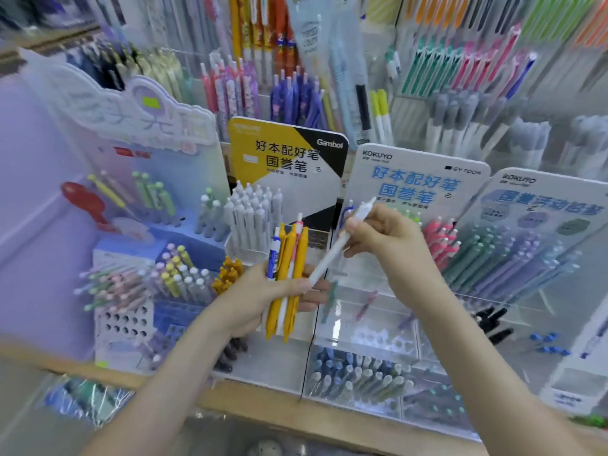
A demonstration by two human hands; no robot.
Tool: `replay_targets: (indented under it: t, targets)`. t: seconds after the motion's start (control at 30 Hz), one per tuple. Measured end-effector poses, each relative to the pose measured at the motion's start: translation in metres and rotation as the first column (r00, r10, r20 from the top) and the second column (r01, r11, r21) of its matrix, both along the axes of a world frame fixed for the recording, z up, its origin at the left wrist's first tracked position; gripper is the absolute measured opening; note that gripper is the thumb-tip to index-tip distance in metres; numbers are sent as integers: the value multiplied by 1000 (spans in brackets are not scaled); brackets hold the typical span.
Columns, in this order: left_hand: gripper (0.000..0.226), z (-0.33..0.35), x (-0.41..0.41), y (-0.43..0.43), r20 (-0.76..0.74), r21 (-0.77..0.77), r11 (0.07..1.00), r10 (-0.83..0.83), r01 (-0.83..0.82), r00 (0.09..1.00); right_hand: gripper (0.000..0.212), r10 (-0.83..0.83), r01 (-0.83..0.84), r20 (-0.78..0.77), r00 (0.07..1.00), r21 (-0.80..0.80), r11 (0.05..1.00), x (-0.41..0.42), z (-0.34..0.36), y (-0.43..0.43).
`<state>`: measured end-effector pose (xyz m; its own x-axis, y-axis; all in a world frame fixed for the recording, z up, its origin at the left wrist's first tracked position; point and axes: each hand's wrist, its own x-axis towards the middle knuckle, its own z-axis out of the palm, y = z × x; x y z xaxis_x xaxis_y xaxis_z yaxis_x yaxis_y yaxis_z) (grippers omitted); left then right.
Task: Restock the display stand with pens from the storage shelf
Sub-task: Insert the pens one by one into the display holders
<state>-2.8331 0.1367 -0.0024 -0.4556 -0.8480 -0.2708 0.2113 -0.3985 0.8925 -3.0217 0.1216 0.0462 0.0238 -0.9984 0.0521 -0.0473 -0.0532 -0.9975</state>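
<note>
The bundle of pens stands upright in the person's left hand, low in the middle of the view. It holds several mustard-yellow barrels, a white one and one with a blue label, and the fingers are curled tight round the lot. At two o'clock from it the right hand pinches a single white pen between thumb and fingertips. That pen slants down so its lower end meets the bundle.

I'd say this is the sorting step, with one pen singled out to go into a matching holder. The next move calls for finding the right slot and seating the pen without loosening the left hand's hold.

At twelve o'clock the yellow-and-black Gambol stand holds a block of white pens, the likely home. At nine o'clock mustard pens cluster in a rack. At three o'clock the Kokuyo stand carries pink pens, with green and lilac rows beyond. At five o'clock a clear tray holds blue and grey pens.
</note>
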Motion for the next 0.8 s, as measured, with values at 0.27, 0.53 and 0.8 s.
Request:
replay_targets:
  t: [0.27,0.53,0.8]
  targets:
    - [16,-14,95,-21,-43,-31,979,201,-203,979,5,-294,273,-105,950,-172,946,61,-28,-34]
    - [26,-16,122,-51,-73,0,999,49,-49,996,14,-405,318,-428,808,-261,911,91,-58,-58]
    - [28,-14,122,-60,-74,17,996,-90,91,993,18,-303,191,-622,722,-242,951,104,-56,-59]
